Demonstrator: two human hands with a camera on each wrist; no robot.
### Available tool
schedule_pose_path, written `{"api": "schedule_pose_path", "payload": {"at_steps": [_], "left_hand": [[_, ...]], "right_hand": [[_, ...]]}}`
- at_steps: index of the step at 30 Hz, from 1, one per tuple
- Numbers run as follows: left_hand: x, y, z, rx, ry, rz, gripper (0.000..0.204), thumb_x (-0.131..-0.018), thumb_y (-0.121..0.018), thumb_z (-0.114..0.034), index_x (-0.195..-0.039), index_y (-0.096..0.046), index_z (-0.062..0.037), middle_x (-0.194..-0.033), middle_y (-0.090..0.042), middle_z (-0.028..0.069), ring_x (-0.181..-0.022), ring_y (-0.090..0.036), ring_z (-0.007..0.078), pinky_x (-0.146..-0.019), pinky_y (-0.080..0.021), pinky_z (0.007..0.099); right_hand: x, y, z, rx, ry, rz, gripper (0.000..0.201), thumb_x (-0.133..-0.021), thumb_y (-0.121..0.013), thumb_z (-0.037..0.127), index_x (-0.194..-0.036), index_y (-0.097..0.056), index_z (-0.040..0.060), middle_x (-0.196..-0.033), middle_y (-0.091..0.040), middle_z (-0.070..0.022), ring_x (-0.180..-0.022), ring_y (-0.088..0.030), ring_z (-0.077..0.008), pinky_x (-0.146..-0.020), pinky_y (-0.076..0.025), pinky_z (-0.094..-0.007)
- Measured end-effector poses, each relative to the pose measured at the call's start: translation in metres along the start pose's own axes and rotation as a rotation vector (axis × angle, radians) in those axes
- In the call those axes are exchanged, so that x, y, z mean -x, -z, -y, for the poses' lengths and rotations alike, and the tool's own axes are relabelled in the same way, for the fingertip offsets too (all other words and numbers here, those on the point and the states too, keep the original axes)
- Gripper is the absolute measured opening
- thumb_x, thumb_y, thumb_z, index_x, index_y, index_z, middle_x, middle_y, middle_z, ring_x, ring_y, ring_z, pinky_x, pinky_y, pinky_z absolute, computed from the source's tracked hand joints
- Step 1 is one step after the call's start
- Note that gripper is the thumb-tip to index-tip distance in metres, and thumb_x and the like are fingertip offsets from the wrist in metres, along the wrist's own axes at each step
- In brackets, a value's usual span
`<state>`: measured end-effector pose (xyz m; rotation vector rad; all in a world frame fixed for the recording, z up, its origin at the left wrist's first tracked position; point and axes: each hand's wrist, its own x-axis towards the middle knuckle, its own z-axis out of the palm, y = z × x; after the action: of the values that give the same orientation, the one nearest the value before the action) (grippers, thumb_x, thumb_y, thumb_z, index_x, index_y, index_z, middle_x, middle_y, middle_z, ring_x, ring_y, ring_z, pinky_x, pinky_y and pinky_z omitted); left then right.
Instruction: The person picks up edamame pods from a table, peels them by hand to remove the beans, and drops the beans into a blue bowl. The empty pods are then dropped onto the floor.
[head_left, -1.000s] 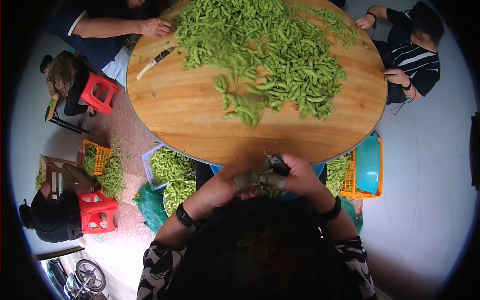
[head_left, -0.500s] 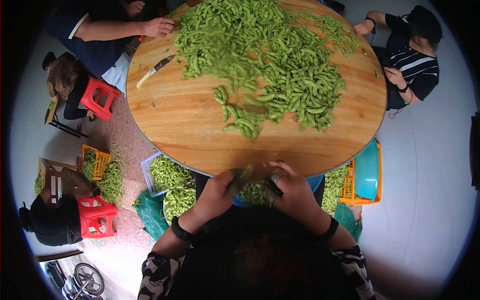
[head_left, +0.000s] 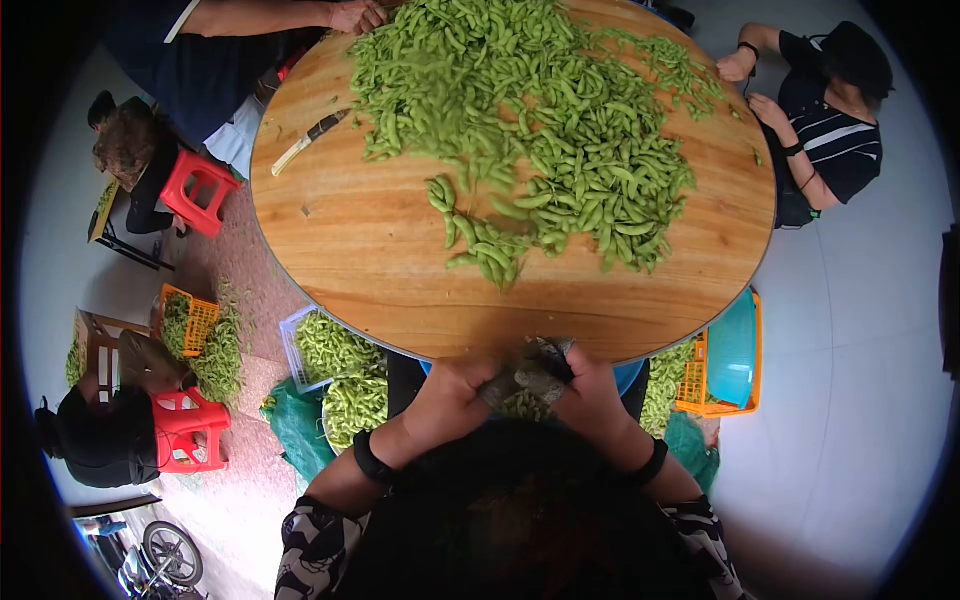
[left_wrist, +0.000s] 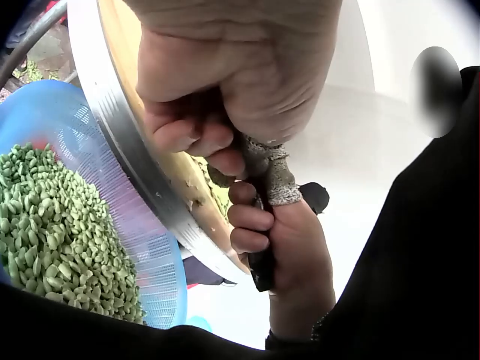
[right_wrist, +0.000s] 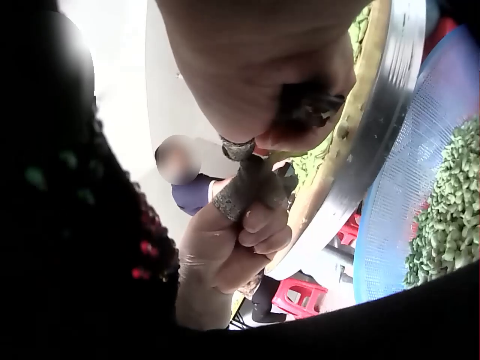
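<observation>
Over the near table edge, my left hand [head_left: 446,402] and right hand [head_left: 598,402] meet with their wrapped thumbs close together. In the left wrist view, the right hand [left_wrist: 296,251] curls its fingers round a dark handle [left_wrist: 262,268]; its working end is hidden. The left hand [right_wrist: 217,251] has curled fingers and, in the right wrist view, pinches what looks like a green pod [right_wrist: 278,157], mostly covered by the fingers. A blue mesh basin [left_wrist: 159,281] of shelled green beans [left_wrist: 64,240] sits beneath the hands.
Green pods [head_left: 600,130] are heaped on the round wooden table [head_left: 370,270], with a knife [head_left: 311,142] at its left. Pod-filled baskets stand below, including an orange one [head_left: 692,385] with a teal basin [head_left: 733,350]. Other people sit around.
My hands were apart half a second ago, with a green pod at the left one; now they have come together. The person at upper left has reached further over the table.
</observation>
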<state>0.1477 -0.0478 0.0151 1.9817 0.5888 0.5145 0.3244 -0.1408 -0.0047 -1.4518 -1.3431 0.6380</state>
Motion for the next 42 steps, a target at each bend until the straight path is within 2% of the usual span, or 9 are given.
{"api": "schedule_pose_path", "payload": {"at_steps": [6,10,13,15,18,22,25,31,42], "left_hand": [[-0.007,-0.007,0.001,0.333,-0.035,0.069,0.004,-0.087,-0.059,-0.002,-0.087,-0.063,-0.0027,-0.076,-0.061,0.0065,-0.071,-0.058,0.0177,-0.063,-0.046,0.0285],[-0.009,-0.014,-0.002,0.754,0.105,0.060,0.013,-0.094,-0.052,-0.001,-0.093,-0.065,-0.0005,-0.086,-0.063,-0.0045,-0.080,-0.052,0.0025,-0.071,-0.045,0.0222],[-0.005,-0.020,0.019,0.508,0.062,0.044,0.010,-0.093,-0.053,-0.002,-0.091,-0.063,-0.0010,-0.083,-0.063,-0.0015,-0.078,-0.055,0.0053,-0.069,-0.045,0.0224],[-0.004,-0.013,0.017,0.305,-0.013,-0.008,0.010,-0.093,-0.054,-0.002,-0.089,-0.062,-0.0014,-0.082,-0.063,0.0001,-0.077,-0.056,0.0071,-0.068,-0.046,0.0229],[0.008,0.001,0.020,0.120,-0.019,-0.124,0.006,-0.089,-0.057,-0.002,-0.088,-0.062,-0.0016,-0.078,-0.063,0.0067,-0.073,-0.060,0.0138,-0.065,-0.048,0.0269],[0.041,0.048,0.026,0.164,0.211,-0.386,0.006,-0.088,-0.058,-0.001,-0.087,-0.064,0.0001,-0.077,-0.066,0.0060,-0.070,-0.062,0.0124,-0.064,-0.050,0.0249],[0.075,0.081,0.048,0.101,0.323,-0.685,0.009,-0.092,-0.059,-0.006,-0.089,-0.065,0.0000,-0.075,-0.063,-0.0002,-0.067,-0.052,0.0056,-0.060,-0.043,0.0216],[0.099,0.116,0.065,-0.799,0.540,-0.913,0.023,-0.085,-0.072,-0.021,-0.076,-0.064,-0.0014,-0.061,-0.058,0.0102,-0.050,-0.045,0.0140,-0.047,-0.039,0.0303],[-0.022,0.009,0.016,-0.293,-0.117,-0.237,0.013,-0.080,-0.065,-0.001,-0.093,-0.064,-0.0032,-0.081,-0.064,0.0140,-0.072,-0.064,0.0315,-0.063,-0.051,0.0362]], "right_hand": [[-0.006,0.019,0.008,-0.509,-0.635,0.323,0.026,-0.084,-0.069,0.016,-0.107,-0.062,0.0059,-0.079,-0.063,-0.0032,-0.061,-0.058,-0.0088,-0.052,-0.045,-0.0246],[-0.014,0.021,0.007,-0.711,-0.673,0.343,0.020,-0.085,-0.068,0.015,-0.103,-0.063,0.0080,-0.072,-0.058,0.0008,-0.054,-0.051,-0.0042,-0.045,-0.037,-0.0193],[-0.011,0.018,-0.001,-0.595,-0.654,0.288,0.021,-0.084,-0.067,0.017,-0.102,-0.062,0.0058,-0.069,-0.061,-0.0049,-0.054,-0.055,-0.0122,-0.048,-0.043,-0.0263],[-0.013,0.016,-0.014,0.095,-0.054,0.234,0.023,-0.082,-0.067,0.018,-0.100,-0.062,0.0033,-0.075,-0.063,-0.0138,-0.058,-0.059,-0.0271,-0.055,-0.047,-0.0366],[-0.014,0.027,0.009,0.528,-0.121,0.373,0.023,-0.079,-0.070,0.013,-0.099,-0.063,0.0031,-0.080,-0.063,-0.0120,-0.070,-0.062,-0.0300,-0.066,-0.050,-0.0368],[-0.033,0.030,0.018,0.316,-0.135,0.367,0.024,-0.078,-0.071,0.016,-0.098,-0.063,0.0037,-0.082,-0.062,-0.0175,-0.076,-0.061,-0.0357,-0.066,-0.050,-0.0379],[-0.072,0.026,-0.013,0.548,0.108,0.018,0.024,-0.080,-0.068,0.021,-0.093,-0.061,0.0020,-0.086,-0.060,-0.0166,-0.077,-0.061,-0.0367,-0.066,-0.050,-0.0425],[-0.105,0.011,-0.040,0.892,-0.012,-0.069,0.024,-0.076,-0.069,0.019,-0.093,-0.061,0.0042,-0.091,-0.061,-0.0132,-0.075,-0.063,-0.0313,-0.064,-0.052,-0.0406],[-0.052,0.040,-0.037,0.754,-0.007,-0.063,0.033,-0.070,-0.074,0.020,-0.096,-0.062,0.0057,-0.083,-0.064,-0.0126,-0.074,-0.064,-0.0313,-0.064,-0.052,-0.0403]]}}
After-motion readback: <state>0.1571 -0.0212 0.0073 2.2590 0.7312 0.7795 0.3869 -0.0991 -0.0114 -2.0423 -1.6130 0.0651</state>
